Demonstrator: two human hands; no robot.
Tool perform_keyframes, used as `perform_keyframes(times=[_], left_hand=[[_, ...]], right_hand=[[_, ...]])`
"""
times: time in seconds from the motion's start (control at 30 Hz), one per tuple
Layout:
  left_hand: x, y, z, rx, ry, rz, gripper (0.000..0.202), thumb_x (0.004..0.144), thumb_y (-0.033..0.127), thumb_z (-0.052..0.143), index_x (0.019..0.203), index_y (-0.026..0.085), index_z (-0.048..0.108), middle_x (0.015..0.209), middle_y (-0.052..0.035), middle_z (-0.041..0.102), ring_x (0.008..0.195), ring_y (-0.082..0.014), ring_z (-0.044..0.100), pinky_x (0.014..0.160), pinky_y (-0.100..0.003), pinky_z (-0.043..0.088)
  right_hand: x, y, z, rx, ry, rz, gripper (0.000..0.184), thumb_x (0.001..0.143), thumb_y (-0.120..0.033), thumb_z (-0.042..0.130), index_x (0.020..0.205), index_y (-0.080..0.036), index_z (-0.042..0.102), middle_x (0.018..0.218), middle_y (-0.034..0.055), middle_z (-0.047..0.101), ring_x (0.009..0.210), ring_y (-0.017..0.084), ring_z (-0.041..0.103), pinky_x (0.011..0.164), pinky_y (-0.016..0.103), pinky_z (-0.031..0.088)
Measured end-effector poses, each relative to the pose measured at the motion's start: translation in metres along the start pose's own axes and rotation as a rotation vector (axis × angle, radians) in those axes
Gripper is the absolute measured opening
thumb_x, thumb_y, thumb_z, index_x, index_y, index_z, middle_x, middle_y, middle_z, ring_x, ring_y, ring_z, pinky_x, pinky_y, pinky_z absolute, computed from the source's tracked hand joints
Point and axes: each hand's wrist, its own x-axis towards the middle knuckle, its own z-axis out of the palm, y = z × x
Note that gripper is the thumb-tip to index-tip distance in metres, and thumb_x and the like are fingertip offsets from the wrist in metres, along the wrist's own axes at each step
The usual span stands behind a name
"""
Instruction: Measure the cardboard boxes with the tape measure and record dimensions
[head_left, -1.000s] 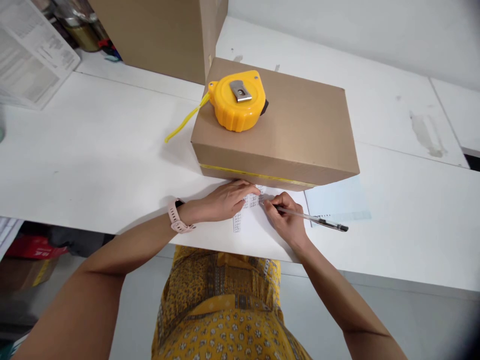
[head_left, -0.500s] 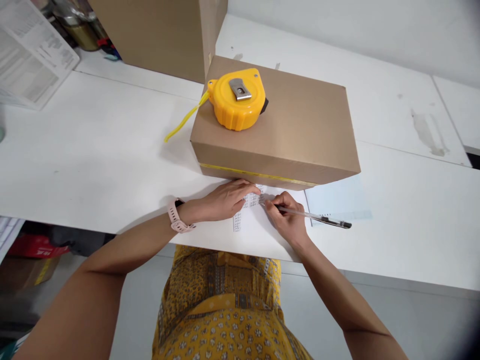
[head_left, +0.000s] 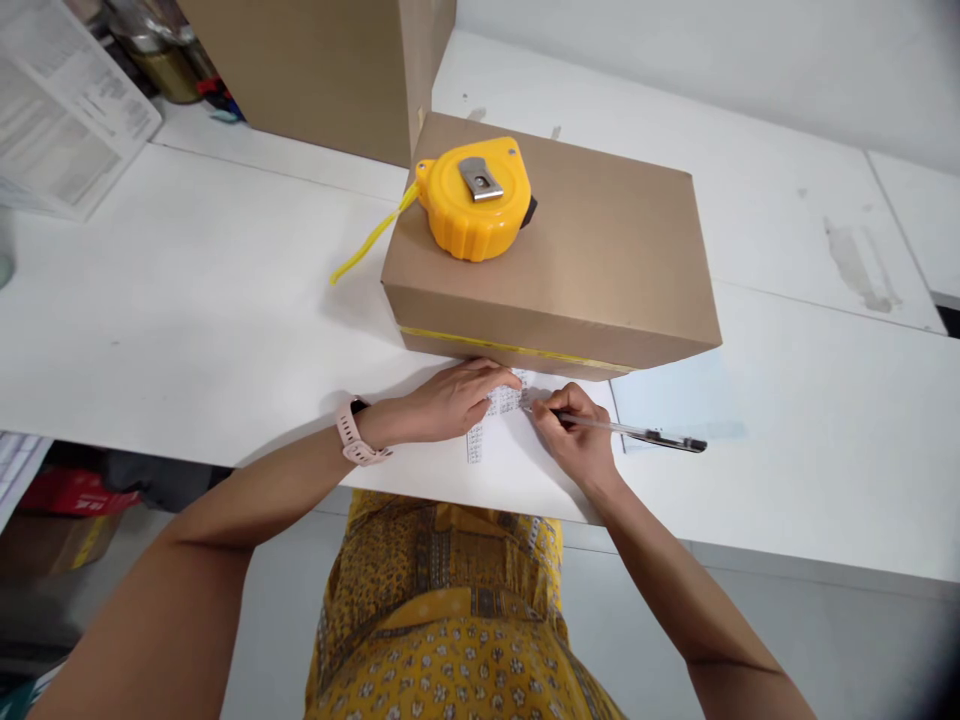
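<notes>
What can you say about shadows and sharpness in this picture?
Head view: soft shadow on the table, left of the cardboard box; head view: tape measure looks sharp, but writing is too small to read; head view: right corners are darkened.

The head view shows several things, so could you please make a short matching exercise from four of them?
1. tape measure
2. pen
3. watch strap
4. paper with writing

A. pale pink
B. partly under the left hand
C. held in the right hand
D. lying on the cardboard box

Pairs: 1-D, 2-C, 3-A, 4-B
</notes>
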Motion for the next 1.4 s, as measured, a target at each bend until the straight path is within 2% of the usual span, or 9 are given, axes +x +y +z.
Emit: perform_keyframes(times=[0.17, 0.3, 0.43, 0.5, 0.63, 0.8, 1.07, 1.4], left_hand=[[0.000, 0.000, 0.000, 0.001, -0.006, -0.004, 0.040, 0.094, 0.007, 0.041, 0.130, 0.016, 0.054, 0.134, -0.0129, 0.062, 0.132, -0.0243, 0.054, 0.114, -0.043, 0.045], [0.000, -0.001, 0.001, -0.001, 0.006, -0.010, 0.040, 0.094, 0.008, 0.041, 0.129, 0.021, 0.054, 0.134, -0.0098, 0.062, 0.132, -0.0230, 0.055, 0.114, -0.043, 0.045], [0.000, -0.001, 0.001, -0.003, 0.002, -0.006, 0.039, 0.094, 0.008, 0.041, 0.129, 0.020, 0.054, 0.133, -0.0109, 0.062, 0.130, -0.0240, 0.055, 0.113, -0.045, 0.045], [0.000, -0.002, 0.001, -0.003, 0.005, -0.002, 0.039, 0.094, 0.008, 0.041, 0.129, 0.021, 0.053, 0.133, -0.0105, 0.062, 0.131, -0.0241, 0.055, 0.113, -0.045, 0.045], [0.000, -0.003, 0.002, -0.002, 0.018, 0.007, 0.042, 0.092, 0.007, 0.042, 0.129, 0.024, 0.053, 0.132, -0.0082, 0.062, 0.130, -0.0232, 0.056, 0.112, -0.044, 0.046], [-0.001, -0.002, 0.001, 0.003, 0.004, -0.008, 0.041, 0.093, 0.007, 0.042, 0.130, 0.022, 0.054, 0.134, -0.0095, 0.062, 0.131, -0.0233, 0.055, 0.113, -0.043, 0.045], [0.000, 0.002, -0.002, -0.006, -0.015, -0.024, 0.041, 0.093, 0.007, 0.041, 0.130, 0.019, 0.054, 0.136, -0.0110, 0.061, 0.134, -0.0246, 0.053, 0.115, -0.045, 0.043], [-0.001, 0.001, -0.001, -0.012, -0.001, -0.010, 0.040, 0.094, 0.008, 0.042, 0.129, 0.022, 0.053, 0.134, -0.0097, 0.062, 0.132, -0.0240, 0.055, 0.113, -0.045, 0.045]], right_hand=[[0.000, 0.000, 0.000, -0.011, 0.000, 0.005, 0.026, 0.085, -0.030, 0.067, 0.066, -0.023, 0.050, 0.052, -0.0068, 0.046, 0.049, 0.009, 0.036, 0.047, 0.024, 0.029], [0.000, 0.002, 0.000, 0.021, 0.017, 0.017, 0.027, 0.085, -0.029, 0.067, 0.066, -0.023, 0.049, 0.054, -0.0067, 0.047, 0.049, 0.009, 0.037, 0.047, 0.024, 0.029], [-0.001, 0.007, -0.001, 0.104, 0.025, 0.040, 0.021, 0.087, -0.036, 0.071, 0.078, -0.023, 0.057, 0.064, -0.0044, 0.057, 0.054, 0.010, 0.045, 0.050, 0.025, 0.034], [-0.001, 0.009, -0.002, 0.145, 0.024, 0.060, 0.025, 0.087, -0.040, 0.074, 0.081, -0.023, 0.057, 0.065, -0.0046, 0.057, 0.055, 0.010, 0.045, 0.050, 0.025, 0.035], [-0.001, 0.014, -0.003, 0.110, 0.055, 0.067, 0.032, 0.087, -0.043, 0.074, 0.074, -0.023, 0.052, 0.059, -0.0060, 0.051, 0.052, 0.010, 0.041, 0.050, 0.026, 0.032], [0.002, 0.013, -0.002, 0.064, 0.073, 0.017, 0.031, 0.087, -0.035, 0.070, 0.069, -0.024, 0.049, 0.057, -0.0063, 0.048, 0.052, 0.010, 0.039, 0.050, 0.026, 0.031], [0.003, 0.009, -0.001, 0.066, 0.038, 0.012, 0.032, 0.087, -0.036, 0.070, 0.068, -0.024, 0.048, 0.054, -0.0072, 0.044, 0.049, 0.009, 0.036, 0.048, 0.025, 0.028], [0.003, 0.010, -0.001, 0.033, 0.038, -0.003, 0.031, 0.088, -0.034, 0.069, 0.068, -0.024, 0.047, 0.054, -0.0071, 0.044, 0.049, 0.010, 0.036, 0.048, 0.025, 0.028]])
